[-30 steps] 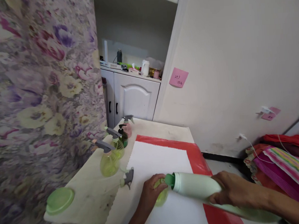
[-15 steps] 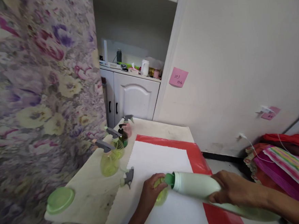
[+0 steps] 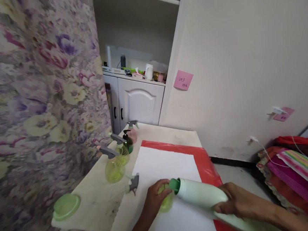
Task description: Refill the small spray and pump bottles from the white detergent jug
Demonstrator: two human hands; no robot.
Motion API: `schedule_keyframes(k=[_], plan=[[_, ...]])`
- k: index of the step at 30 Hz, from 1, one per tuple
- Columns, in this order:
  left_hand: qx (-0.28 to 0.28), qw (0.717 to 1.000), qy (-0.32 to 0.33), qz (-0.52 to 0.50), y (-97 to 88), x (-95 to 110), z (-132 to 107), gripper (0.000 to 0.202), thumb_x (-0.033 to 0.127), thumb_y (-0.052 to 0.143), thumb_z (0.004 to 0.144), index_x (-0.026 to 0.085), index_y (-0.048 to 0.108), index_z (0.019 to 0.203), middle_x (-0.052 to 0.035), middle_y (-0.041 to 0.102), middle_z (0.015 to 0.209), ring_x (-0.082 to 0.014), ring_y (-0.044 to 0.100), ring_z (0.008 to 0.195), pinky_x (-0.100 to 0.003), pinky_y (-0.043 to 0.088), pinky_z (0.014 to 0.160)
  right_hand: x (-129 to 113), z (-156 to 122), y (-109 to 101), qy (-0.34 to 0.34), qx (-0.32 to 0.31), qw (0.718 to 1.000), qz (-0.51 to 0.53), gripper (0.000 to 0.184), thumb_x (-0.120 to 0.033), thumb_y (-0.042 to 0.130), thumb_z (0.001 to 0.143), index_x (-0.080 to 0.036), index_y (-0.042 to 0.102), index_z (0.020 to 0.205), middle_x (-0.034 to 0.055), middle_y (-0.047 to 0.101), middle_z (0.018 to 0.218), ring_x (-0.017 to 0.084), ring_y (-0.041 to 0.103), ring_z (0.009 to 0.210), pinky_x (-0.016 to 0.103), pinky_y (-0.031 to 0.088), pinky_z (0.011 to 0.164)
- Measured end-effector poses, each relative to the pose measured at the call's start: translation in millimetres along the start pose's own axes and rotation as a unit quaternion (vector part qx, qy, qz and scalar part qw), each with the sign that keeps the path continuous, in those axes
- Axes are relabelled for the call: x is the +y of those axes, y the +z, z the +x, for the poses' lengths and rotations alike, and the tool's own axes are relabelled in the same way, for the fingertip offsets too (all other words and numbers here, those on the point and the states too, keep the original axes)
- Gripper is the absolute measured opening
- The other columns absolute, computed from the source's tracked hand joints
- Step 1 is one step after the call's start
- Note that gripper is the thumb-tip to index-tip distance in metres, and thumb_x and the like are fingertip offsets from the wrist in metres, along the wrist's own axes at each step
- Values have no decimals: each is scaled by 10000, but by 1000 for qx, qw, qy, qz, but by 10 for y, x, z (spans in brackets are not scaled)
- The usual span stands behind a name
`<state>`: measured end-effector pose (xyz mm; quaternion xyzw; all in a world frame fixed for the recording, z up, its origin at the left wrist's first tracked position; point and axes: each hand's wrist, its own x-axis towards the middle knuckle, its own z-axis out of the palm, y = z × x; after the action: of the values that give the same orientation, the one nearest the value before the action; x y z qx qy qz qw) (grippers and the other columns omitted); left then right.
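My right hand (image 3: 234,201) is wrapped round a large pale green bottle (image 3: 201,193), tilted so its darker green spout (image 3: 174,185) points left. That spout sits at the mouth of a small yellow-green spray bottle (image 3: 165,201). My left hand (image 3: 157,196) grips this bottle near its top, and it stands on the white sheet (image 3: 168,163). Whether liquid flows between the two cannot be made out. Left of my left hand, a detached grey spray head (image 3: 133,183) with its tube lies on the table. Beyond it is a round green lid (image 3: 66,206).
Along the table's left edge stand two yellow-green spray bottles (image 3: 114,169), a dark pump bottle (image 3: 128,143) and a pink spray bottle (image 3: 132,134). Red plastic (image 3: 204,157) lies under the sheet. Folded fabrics (image 3: 300,175) are piled at the right, beside the wall.
The view has shifted slightly. The large bottle tilts a little more, its base lower at the right. Both hands keep their holds, and the spout stays at the small bottle's mouth.
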<state>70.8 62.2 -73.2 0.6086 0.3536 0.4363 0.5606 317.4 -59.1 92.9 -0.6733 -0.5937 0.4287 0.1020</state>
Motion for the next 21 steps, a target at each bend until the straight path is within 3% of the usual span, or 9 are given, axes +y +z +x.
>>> schedule_keyframes(k=[7, 9, 12, 16, 21], plan=[[-2, 999, 5, 32, -2, 78, -10, 199, 295, 652, 726, 214, 712, 897, -41, 752, 967, -254, 655, 982, -329, 471, 917, 190, 15, 60, 0, 28, 995, 98, 247, -405, 647, 747, -169, 575, 762, -83, 445, 516, 57, 359, 415, 198, 251, 399], [-5, 999, 7, 42, -7, 99, -11, 184, 285, 638, 731, 218, 711, 886, -37, 748, 961, -248, 652, 980, -322, 465, 921, 242, 35, 30, -26, 42, 990, 135, 290, -450, 642, 748, -166, 583, 761, -89, 436, 497, 56, 334, 409, 211, 235, 414], [-6, 998, 9, 56, -20, 103, -3, 178, 271, 624, 735, 224, 708, 885, -36, 738, 955, -245, 652, 970, -316, 468, 899, 338, 118, -19, -82, 70, 977, 185, 407, -541, 602, 757, -174, 534, 594, -88, 390, 419, 68, 317, 405, 240, 244, 456], [-9, 998, 13, 67, -33, 89, 5, 171, 277, 620, 739, 228, 707, 878, -35, 736, 961, -252, 647, 982, -322, 460, 906, 433, 388, -13, -128, 148, 948, 249, 543, -583, 562, 776, -203, 383, 431, -74, 333, 364, 84, 326, 416, 268, 278, 512], [-16, 998, 8, 68, -52, 74, -11, 182, 320, 617, 749, 233, 698, 886, -36, 732, 987, -266, 626, 1031, -336, 440, 938, 381, 963, 184, -165, 227, 892, 354, 565, -587, 429, 864, -205, 424, 448, -53, 354, 384, 112, 368, 430, 278, 286, 514]])
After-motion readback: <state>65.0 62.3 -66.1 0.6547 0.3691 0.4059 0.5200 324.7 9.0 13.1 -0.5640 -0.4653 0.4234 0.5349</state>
